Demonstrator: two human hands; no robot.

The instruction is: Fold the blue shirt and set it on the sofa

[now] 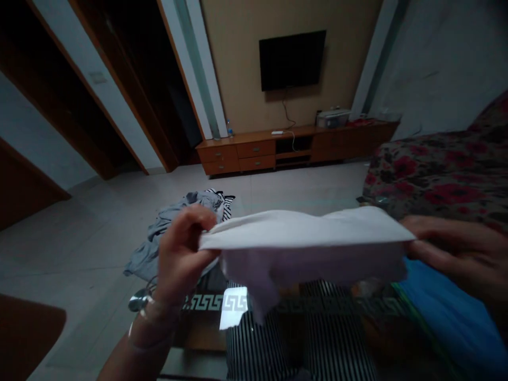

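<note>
White folded cloth [305,238], top layer pulled flat, lower layer sagging loosely, corner drooping

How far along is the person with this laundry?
Done: the blue fabric at right lies flat and smooth. In hand: the left hand pinches a partly doubled white cloth, with the right hand's fingers at its far end. Left: a crumpled grey garment lies on the floor.

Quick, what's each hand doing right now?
Left hand: closed, pinching the folded white cloth.
Right hand: closed, fingers holding the cloth's right end.
</note>
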